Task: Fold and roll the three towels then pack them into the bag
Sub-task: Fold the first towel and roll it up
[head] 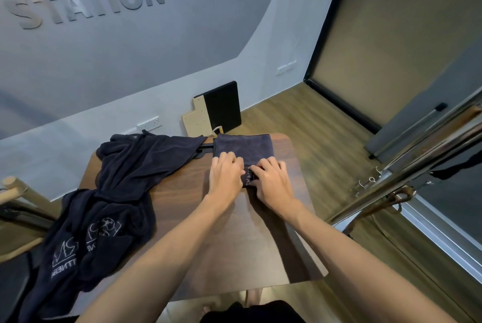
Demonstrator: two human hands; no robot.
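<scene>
A folded dark navy towel point(245, 146) lies flat at the far right of the wooden table point(208, 218), its near end turned into a small roll point(249, 178) with white lettering. My left hand point(225, 175) and my right hand point(271, 182) sit side by side on that roll, fingers curled over it. Left of them, a heap of loose dark towels point(125, 179) with white printed logos spreads across the table and hangs over its left edge. A black strap or handle point(204, 149) shows between the heap and the folded towel; I cannot tell whether it belongs to the bag.
A grey wall with raised letters stands behind the table. A black and beige board point(221, 108) leans on it by the floor. A metal frame with straps point(407, 166) runs along the right. Wooden chair parts point(13, 192) are at the left.
</scene>
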